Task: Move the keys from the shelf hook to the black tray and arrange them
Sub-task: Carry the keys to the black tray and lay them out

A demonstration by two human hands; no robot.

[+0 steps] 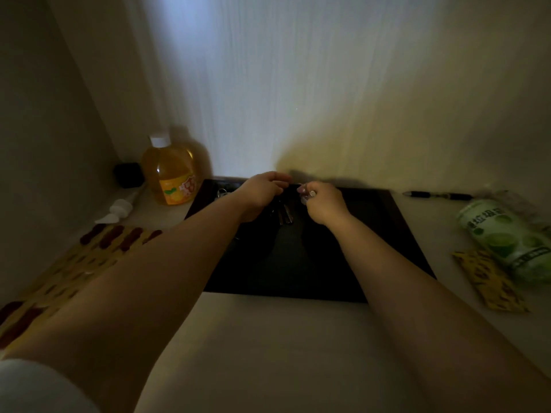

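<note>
Head view: both hands, left (262, 192) and right (323, 202), are pinching a dangling metal key bunch (283, 214) above the flat black tray (372, 248), fingers clamped; lowering and spreading likely come next.

Near half of the black tray (396, 234) lies bare — orange bottle (170, 171) and green can (507, 236) flank it.

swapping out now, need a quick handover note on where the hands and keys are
Left hand: over the far part of the black tray, fingers pinched on the bunch.
Right hand: beside it, closed on a small shiny piece of the bunch.
Keys: hanging between the hands, tips at the tray.
Done: keys off the hook, brought to the tray.
Left: set down, spread and arrange.
</note>
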